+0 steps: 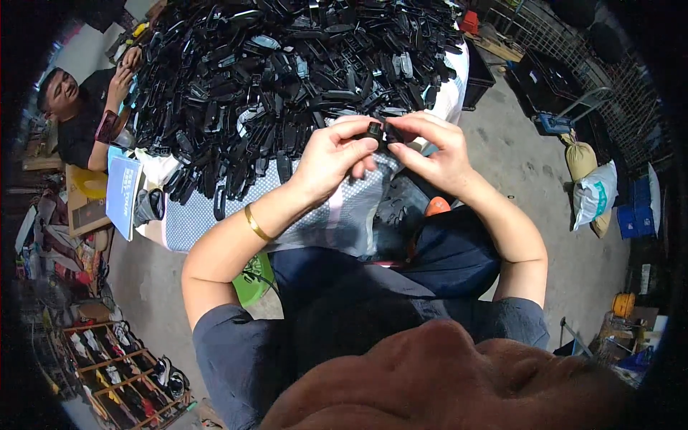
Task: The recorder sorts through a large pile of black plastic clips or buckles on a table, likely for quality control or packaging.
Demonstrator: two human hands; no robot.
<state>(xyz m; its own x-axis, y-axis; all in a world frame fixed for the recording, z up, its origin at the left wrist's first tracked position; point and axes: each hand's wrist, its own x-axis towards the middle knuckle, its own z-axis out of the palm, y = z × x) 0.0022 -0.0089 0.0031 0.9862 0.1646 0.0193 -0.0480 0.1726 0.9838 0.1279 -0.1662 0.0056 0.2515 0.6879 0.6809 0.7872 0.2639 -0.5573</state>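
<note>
Grey concrete floor is stretching out around a counter draped in a dotted cloth, and both hands are meeting just above its near edge. Left hand is pinching a small black plastic part between thumb and fingertips, the fingers curled closed around it. Right hand is closing on the same part from the other side, its fingertips touching it, so the two hands are sharing one hold. What shape the part has is hard to tell, since the fingers are covering most of it. A gold bangle is sitting on the left wrist.

Just beyond the hands, a big heap of black plastic pieces is covering most of the counter. A blue booklet is lying at the counter's left corner. Farther left, another person in a dark shirt is sitting at the counter's far side. On the right, well apart, filled sacks are leaning on the floor near black crates. A wooden rack is standing at lower left.
</note>
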